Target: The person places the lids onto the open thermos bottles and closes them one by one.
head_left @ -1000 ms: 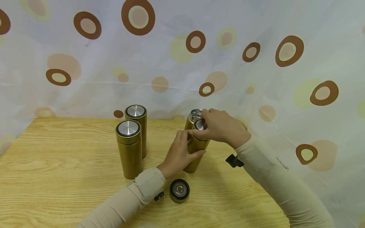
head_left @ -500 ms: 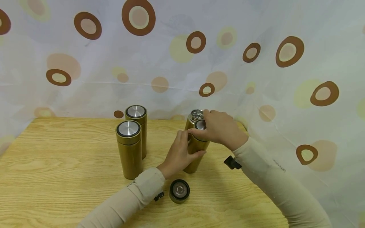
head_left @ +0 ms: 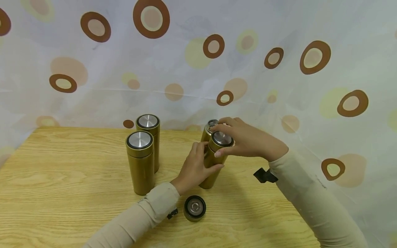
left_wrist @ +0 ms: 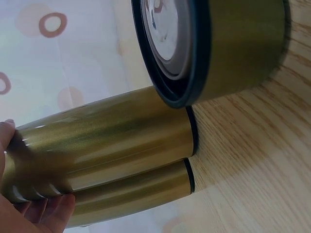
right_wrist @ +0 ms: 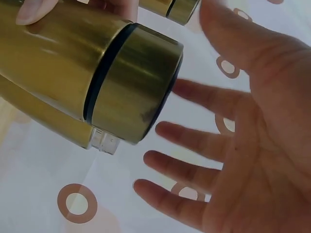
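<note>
My left hand (head_left: pixel 193 168) grips the body of an upright gold thermos (head_left: pixel 212 179), thumb on one side and fingers on the other. Its gold lid (right_wrist: pixel 138 82) with a silver top sits on it. Over that lid my right hand (head_left: pixel 249 139) hovers. The right wrist view shows its fingers (right_wrist: pixel 194 141) spread and straight, apart from the lid. Right behind the held thermos stands a second gold thermos (head_left: pixel 205 135), its steel mouth uncovered and partly hidden. A loose thermos lid (head_left: pixel 194 208) lies underside up on the table, close to my left wrist.
Two more gold thermoses stand to the left, one in front (head_left: pixel 141 172) and one behind it (head_left: pixel 156 148), both with lids on. The wood-grain table (head_left: pixel 77 165) ends at the back against a curtain (head_left: pixel 180 62) with brown rings.
My right hand has loosened from the lid and drawn right, its fingers spreading so that more of the silver top shows. The left hand and the thermoses have stayed put.
</note>
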The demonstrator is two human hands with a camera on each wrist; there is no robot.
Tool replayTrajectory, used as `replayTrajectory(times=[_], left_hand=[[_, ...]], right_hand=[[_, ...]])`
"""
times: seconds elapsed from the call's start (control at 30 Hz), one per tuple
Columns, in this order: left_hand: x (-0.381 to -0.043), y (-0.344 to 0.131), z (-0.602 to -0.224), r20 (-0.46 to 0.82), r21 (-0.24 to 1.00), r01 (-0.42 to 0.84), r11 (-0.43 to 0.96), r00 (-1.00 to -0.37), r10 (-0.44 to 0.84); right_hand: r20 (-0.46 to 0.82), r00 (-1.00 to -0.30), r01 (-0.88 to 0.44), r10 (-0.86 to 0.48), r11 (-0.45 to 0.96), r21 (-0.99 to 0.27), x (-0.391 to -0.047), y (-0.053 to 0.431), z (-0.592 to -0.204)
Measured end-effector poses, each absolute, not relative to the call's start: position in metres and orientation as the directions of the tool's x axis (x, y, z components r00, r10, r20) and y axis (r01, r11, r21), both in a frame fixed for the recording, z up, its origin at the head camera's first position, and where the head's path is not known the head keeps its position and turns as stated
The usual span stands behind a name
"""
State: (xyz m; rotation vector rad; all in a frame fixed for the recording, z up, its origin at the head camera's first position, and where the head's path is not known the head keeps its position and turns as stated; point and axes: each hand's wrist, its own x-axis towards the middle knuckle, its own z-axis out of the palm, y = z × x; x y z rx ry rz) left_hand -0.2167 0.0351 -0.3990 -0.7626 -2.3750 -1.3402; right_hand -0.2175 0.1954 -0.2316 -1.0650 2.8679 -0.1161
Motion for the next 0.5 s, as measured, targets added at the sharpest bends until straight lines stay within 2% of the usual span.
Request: replayTrajectory(times=[0.27, 0.5], left_hand=[[-0.2154, 0.0338, -0.3981, 0.481, 0.702, 0.565, 0.432, -0.825, 0.297], [-0.215, 0.0349, -0.3974, 0.474, 0.706, 0.558, 0.436, -0.83, 0.295]], right_hand=[[-0.069, -0.618, -0.78, -0.783, 0.622, -0.068, -0.2192, 0.1981, -0.2266], [-0.144, -0.59, -0.792, -0.795, 0.604, -0.086, -0.2236, 0.1969, -0.2233]])
